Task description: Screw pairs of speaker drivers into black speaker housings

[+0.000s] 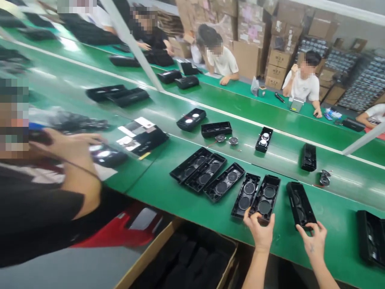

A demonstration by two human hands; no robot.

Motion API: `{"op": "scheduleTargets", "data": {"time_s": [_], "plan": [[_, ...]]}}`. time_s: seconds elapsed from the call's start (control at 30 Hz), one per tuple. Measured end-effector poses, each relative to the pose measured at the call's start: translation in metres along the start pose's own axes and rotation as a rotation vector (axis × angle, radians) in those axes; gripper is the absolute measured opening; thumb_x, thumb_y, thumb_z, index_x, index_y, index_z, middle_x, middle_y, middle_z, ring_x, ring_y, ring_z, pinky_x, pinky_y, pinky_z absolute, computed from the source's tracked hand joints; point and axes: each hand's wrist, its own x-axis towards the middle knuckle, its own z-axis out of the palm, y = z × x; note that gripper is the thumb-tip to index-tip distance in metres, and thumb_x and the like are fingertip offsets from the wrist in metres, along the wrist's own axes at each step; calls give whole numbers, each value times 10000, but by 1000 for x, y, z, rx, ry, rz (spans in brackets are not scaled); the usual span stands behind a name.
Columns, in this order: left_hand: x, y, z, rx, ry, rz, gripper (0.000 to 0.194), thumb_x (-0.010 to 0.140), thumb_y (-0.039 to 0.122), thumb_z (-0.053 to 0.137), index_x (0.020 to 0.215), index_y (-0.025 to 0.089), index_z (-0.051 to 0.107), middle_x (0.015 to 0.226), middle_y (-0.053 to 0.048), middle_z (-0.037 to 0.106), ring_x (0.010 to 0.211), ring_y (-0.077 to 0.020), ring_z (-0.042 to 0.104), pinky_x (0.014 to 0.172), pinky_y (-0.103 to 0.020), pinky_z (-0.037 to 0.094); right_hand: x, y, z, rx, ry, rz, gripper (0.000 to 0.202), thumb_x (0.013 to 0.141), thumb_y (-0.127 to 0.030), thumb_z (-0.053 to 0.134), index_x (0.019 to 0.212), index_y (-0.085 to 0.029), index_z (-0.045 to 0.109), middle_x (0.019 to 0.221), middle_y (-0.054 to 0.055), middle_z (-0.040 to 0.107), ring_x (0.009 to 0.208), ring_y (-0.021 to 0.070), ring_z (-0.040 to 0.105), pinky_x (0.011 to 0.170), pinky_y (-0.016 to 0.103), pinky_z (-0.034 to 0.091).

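Left hand [262, 233]: fingers [255, 216] closed on the near end of the left shell [266, 200], lower right of frame, thumb at one corner, fingertips at the other. Right hand [314, 240]: fingers [313, 226] closed on the near end of the right shell [301, 204], just right of it. Both shells lie open side up, long axis pointing away; the right one looks a bit tilted. Can't tell if either is off the bench [281, 243].

Handling, my read: pinch the outer walls at the corners, not the round inserts; those probably mark easily. Each grip is at one end only, so the far end would likely droop or swing if raised. Slide flat, or take the mid-walls for a lift.

Watch the left side: the neighbour shell [246, 195] sits right against the left shell, and the fingertips are at its edge. Ease the two apart to avoid scuffing or dragging it. The right shell has a gap on its left, so square it up there, tilt out first.

Further out: three angled shells [224, 182], centre of frame, edges close. Loose drivers [325, 178] on the belt [285, 160] behind; don't knock far ends into their wires. Open carton [233, 257] below the bench edge, bottom centre.
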Motion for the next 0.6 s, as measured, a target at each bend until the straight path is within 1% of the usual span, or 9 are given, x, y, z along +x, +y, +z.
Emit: {"op": "scheduleTargets", "data": {"time_s": [0.1, 0.2, 0.27, 0.33, 0.43, 0.5, 0.6], "plan": [[-5, -10, 19, -19, 39, -26, 496, 1052, 540, 753, 1401, 198, 669, 1533, -137, 628, 1349, -325, 651, 1106, -562, 612, -19, -14, 24, -38, 7, 109, 410, 1065, -566, 749, 1104, -162, 689, 1264, 101, 671, 1133, 239, 665, 1011, 448, 635], [-17, -21, 30, -16, 27, -42, 530, 1050, 543, 761, 1446, 205, 661, 1568, -141, 617, 1389, -340, 638, 1140, -589, 597, -33, -28, 40, -97, -69, 231, 369, 1061, -502, 782, 1151, -152, 708, 1316, 109, 688, 1173, 246, 685, 1030, 454, 645], [-29, -28, 30, -2, -1, -50, 538, 1047, 545, 765, 1451, 206, 662, 1577, -142, 614, 1403, -345, 633, 1151, -596, 590, -40, -38, 46, -145, -158, 313, 354, 1059, -466, 797, 1197, -149, 719, 1344, 113, 695, 1170, 244, 699, 1017, 446, 659], [-42, -36, 26, 17, -36, -52, 539, 1048, 545, 765, 1454, 206, 662, 1574, -142, 617, 1397, -343, 638, 1149, -597, 592, -43, -48, 51, -192, -247, 388, 363, 1053, -454, 808, 1232, -149, 724, 1388, 121, 691, 1183, 249, 705, 1028, 457, 663], [-55, -48, 20, 51, -105, -42, 540, 1050, 545, 762, 1457, 206, 661, 1564, -142, 622, 1375, -339, 648, 1132, -592, 602, -39, -62, 55, -229, -350, 461, 390, 1041, -458, 820, 1271, -156, 728, 1481, 137, 659, 1315, 296, 673, 1107, 515, 641], [-57, -54, 19, 76, -153, -28, 551, 1043, 554, 764, 1458, 208, 657, 1581, -143, 606, 1400, -350, 628, 1149, -606, 587, -33, -69, 53, -215, -410, 477, 415, 1032, -456, 830, 1305, -160, 726, 1527, 144, 635, 1406, 329, 632, 1151, 552, 621], [-52, -59, 16, 113, -214, 6, 593, 1018, 571, 765, 1461, 201, 630, 1630, -167, 545, 1488, -396, 556, 1209, -661, 527, -23, -75, 44, -151, -499, 468, 433, 1019, -426, 848, 1341, -164, 724, 1558, 144, 621, 1453, 348, 606, 1191, 591, 598]]}}
